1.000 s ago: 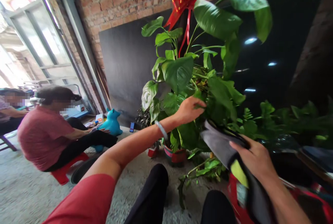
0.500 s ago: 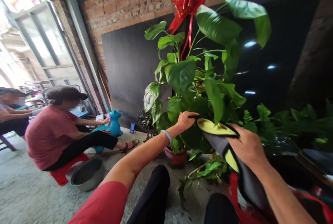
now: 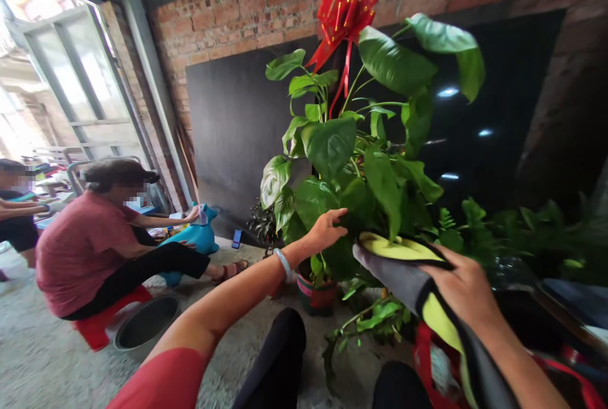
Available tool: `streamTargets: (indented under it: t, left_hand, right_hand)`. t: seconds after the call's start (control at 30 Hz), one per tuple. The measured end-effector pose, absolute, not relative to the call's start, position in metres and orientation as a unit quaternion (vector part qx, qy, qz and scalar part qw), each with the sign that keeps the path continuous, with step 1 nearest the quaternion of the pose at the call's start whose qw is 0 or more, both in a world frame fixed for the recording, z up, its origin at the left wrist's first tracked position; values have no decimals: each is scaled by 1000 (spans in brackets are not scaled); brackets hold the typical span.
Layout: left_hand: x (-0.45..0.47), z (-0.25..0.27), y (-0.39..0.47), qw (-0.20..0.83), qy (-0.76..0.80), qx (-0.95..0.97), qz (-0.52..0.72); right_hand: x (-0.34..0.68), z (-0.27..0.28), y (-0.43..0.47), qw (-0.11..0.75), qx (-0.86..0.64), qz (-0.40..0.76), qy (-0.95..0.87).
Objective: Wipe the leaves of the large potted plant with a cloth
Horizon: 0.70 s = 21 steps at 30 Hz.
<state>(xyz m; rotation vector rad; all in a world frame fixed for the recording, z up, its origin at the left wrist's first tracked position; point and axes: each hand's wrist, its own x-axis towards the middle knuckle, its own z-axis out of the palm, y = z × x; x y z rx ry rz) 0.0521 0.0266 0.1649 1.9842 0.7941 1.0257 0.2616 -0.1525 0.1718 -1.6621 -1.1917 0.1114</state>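
My right hand [image 3: 460, 285] is closed around the edge of a grey fabric piece [image 3: 396, 276] with a yellow-green lining and black edging. Its near end curves down beneath my right forearm; I cannot tell exactly what kind of thing it is. My left hand [image 3: 327, 232], with a pale bangle on the wrist, is in front of the leaves, thumb and fingers apart and holding nothing. A small gap separates it from the fabric's far edge. Behind both hands rises a large leafy potted plant [image 3: 330, 146] topped with a red ribbon bow [image 3: 344, 16].
A person [image 3: 85, 251] sits on a red stool [image 3: 90, 327] at left, touching a blue animal figure [image 3: 202, 238]. A grey basin [image 3: 147, 327] stands on the concrete floor. A phone [image 3: 236, 239] leans by the dark wall panel [image 3: 228, 137]. A red-strapped bag [image 3: 422, 358] lies below my right arm.
My left hand has let go of the fabric's edge and drawn left, its fingers opening. My right hand still holds the fabric, now slightly lower and further right.
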Motion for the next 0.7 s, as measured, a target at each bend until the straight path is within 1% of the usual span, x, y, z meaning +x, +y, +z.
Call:
streamTargets:
  t: [0.03, 0.1, 0.17, 0.2, 0.23, 0.3, 0.37, 0.4, 0.47, 0.5, 0.53, 0.6, 0.63, 0.67, 0.7]
  left_hand:
    - [46, 165, 26, 382, 310, 772, 403]
    - [40, 165, 24, 395, 310, 762, 409]
    - [39, 164, 22, 402, 311, 752, 420]
    - [40, 163, 21, 405, 310, 748, 425]
    - [41, 161, 21, 408, 309, 744, 430]
    - [40, 159, 22, 410, 317, 735, 438]
    - [34, 157, 26, 405, 328, 727, 446]
    - [30, 157, 28, 401, 332, 725, 451]
    - [21, 158, 32, 390, 339, 723, 459]
    - [18, 159, 34, 386, 344, 720, 462]
    - [16, 160, 34, 385, 349, 718, 463]
    - [16, 162, 33, 396, 350, 711, 464]
    - [17, 163, 31, 406, 343, 709, 464]
    - [19, 164, 28, 418, 332, 707, 465]
    - [21, 165, 26, 430, 320, 703, 467]
  right_hand:
    - [269, 178, -158, 544, -694, 28, -471]
    - [285, 200, -159, 562, -714, -77, -410]
    - [297, 222, -145, 523, -751, -168, -366]
    - [300, 228, -134, 484, -776, -176, -365]
    - [300, 228, -123, 439, -800, -161, -375]
    - [293, 211, -107, 358, -830, -100, -417]
    - [281, 182, -107, 315, -826, -47, -466]
    - [276, 169, -113, 312, -817, -26, -485]
    - [269, 156, -133, 340, -794, 6, -504]
    - [266, 159, -143, 377, -779, 3, -502]
    - [263, 166, -151, 421, -760, -15, -495]
    - [255, 190, -155, 501, -716, -91, -477]
    - [249, 201, -151, 517, -701, -131, -474]
    - [241, 210, -144, 509, -700, -159, -475]
    - [232, 213, -136, 480, -712, -167, -484]
